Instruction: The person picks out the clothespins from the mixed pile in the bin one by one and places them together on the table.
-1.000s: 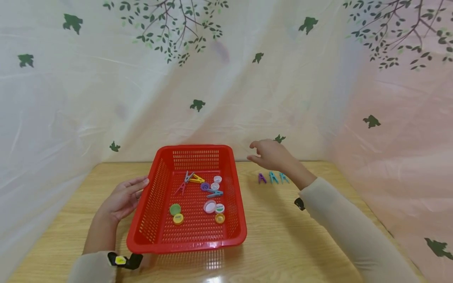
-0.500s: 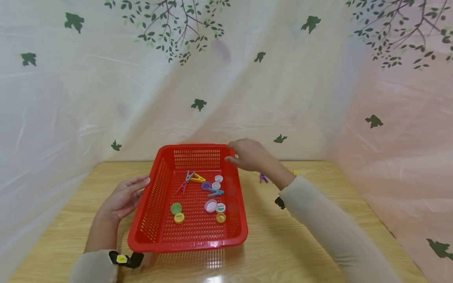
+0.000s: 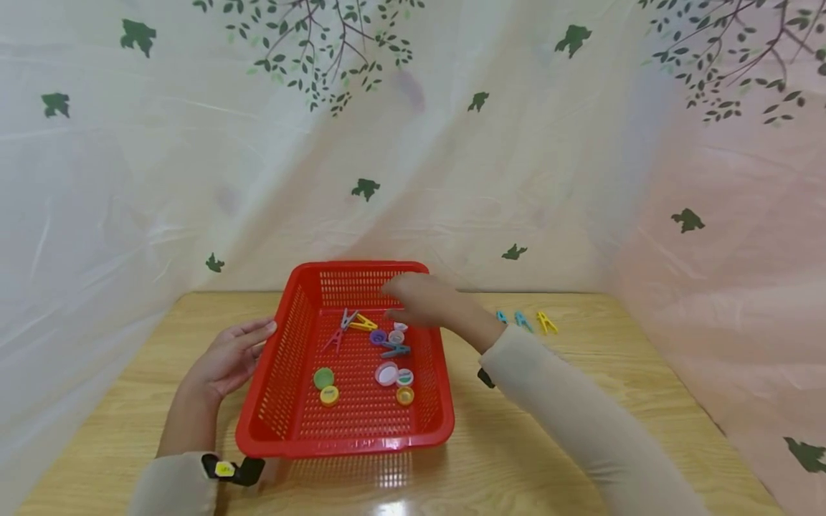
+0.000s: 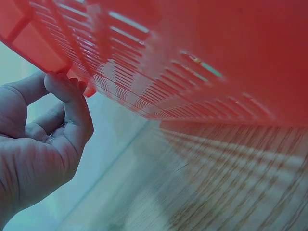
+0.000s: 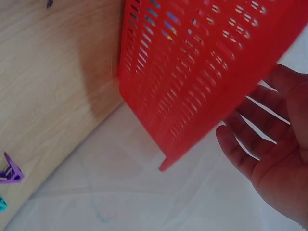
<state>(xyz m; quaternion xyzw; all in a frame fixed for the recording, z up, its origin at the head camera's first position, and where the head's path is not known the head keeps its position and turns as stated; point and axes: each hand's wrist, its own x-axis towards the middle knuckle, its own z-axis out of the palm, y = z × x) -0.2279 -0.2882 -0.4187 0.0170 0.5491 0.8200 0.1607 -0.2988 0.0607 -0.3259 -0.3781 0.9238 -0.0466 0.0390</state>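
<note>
A red plastic basket [image 3: 345,448] with slotted walls stands on the table. My left hand [image 3: 226,358] is at its left side, thumb and fingertips pinching the rim, as the left wrist view shows. Over the far right part of the basket is my right hand [image 3: 422,297], nothing visible in its loosely bent, spread fingers. Inside lie clothespins: a yellow one [image 3: 364,323], a pink one [image 3: 333,340] and a blue one [image 3: 396,350]. Bottle caps lie there too, among them a green cap [image 3: 324,378], a yellow cap [image 3: 329,395] and a purple cap [image 3: 378,337].
Right of the basket, near the table's back edge, lie a blue clothespin [image 3: 523,321] and a yellow clothespin [image 3: 546,322]. A purple clothespin [image 5: 10,172] shows in the right wrist view. A leaf-patterned white curtain [image 3: 452,179] hangs behind the wooden table [image 3: 516,444].
My right hand has moved left from above the table, across the basket's right rim, to over its inside. My left hand stays at the rim, and the basket's contents look unmoved.
</note>
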